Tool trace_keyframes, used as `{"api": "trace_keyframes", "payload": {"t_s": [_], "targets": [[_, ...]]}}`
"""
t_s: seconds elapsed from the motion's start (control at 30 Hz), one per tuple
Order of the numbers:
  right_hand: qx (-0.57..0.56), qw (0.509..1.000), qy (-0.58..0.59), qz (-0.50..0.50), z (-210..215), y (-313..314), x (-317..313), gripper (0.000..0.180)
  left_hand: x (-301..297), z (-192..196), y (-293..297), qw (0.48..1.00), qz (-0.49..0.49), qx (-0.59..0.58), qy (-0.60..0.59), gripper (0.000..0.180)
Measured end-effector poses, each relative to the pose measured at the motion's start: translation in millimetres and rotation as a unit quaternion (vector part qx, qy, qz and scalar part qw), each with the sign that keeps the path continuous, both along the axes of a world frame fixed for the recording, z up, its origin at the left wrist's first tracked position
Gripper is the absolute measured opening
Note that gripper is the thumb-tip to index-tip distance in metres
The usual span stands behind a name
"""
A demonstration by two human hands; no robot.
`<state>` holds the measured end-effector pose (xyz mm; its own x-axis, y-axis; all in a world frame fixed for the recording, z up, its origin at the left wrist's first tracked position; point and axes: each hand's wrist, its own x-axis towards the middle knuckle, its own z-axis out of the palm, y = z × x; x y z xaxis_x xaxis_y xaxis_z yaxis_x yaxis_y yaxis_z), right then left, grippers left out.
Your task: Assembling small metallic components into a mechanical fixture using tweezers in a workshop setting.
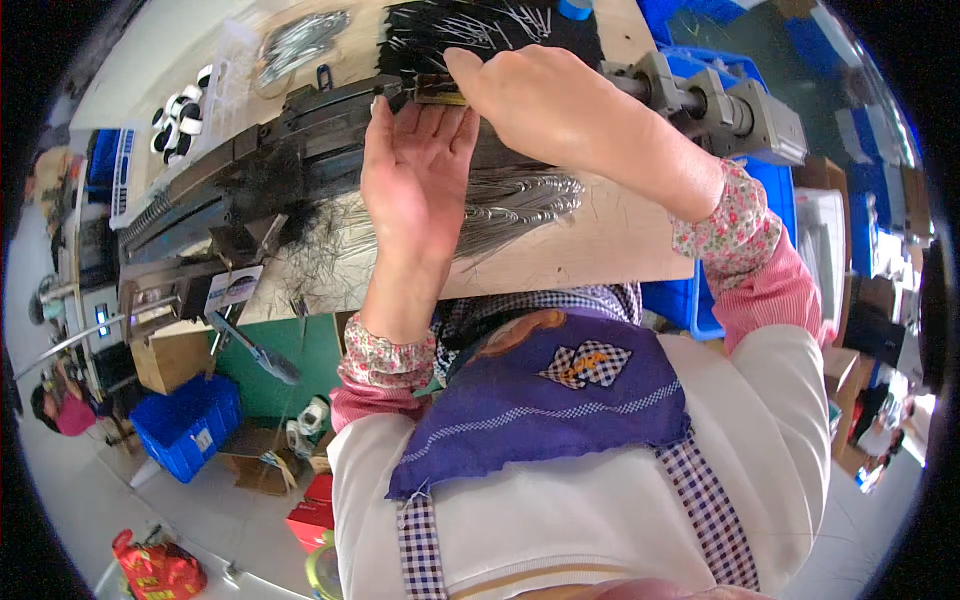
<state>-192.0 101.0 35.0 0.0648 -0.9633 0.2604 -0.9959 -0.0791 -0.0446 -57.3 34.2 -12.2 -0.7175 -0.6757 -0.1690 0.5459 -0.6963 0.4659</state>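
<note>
- Nearest me: worker in a purple apron (520, 400) with checked straps, over a white top (590, 525). Pink sleeves, floral cuffs.
- Left hand (415, 180): palm up, grip spread, fingers straight out with the thumb off to one side. Fingertips at the near edge of a small dark block (440, 92) with a yellowish edge.
- Right hand (535, 95): back of hand up, fingers curled, right at the block's other end. Can't tell if that grip is pinching anything; its own knuckles hide it.
- Block sits in line with a long dark metal fixture (280, 150) running across the wooden table (625, 240).
- Bundle of thin silvery wires (545, 188) on the table, beneath the right forearm, ends fanned toward the left wrist.
- Silver cylindrical housing (765, 118) at the fixture's right end.
- Past the fixture: black cloth (580, 42) with loose pale slivers (470, 30) and a blue cap (574, 9) at its edge; left of that, a clear bag of metal pieces (305, 40).
- Farther left: white-and-black round parts (178, 125) in a clear bin.
</note>
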Motion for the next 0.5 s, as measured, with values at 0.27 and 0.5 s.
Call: {"api": "trace_keyframes", "payload": {"t_s": [0.27, 0.5], "targets": [[0.169, 0.97, -0.172, -0.01, -63.3, 100.7, 0.7, 0.027, -20.2, -35.6, 40.7, 0.998, 0.045, 0.047, -0.021, 0.022], [0.177, 0.95, -0.248, -0.063, -119.6, 104.6, -8.2, 0.02, 43.6, -28.2, 65.8, 0.987, -0.088, -0.13, 0.023, 0.053]]}}
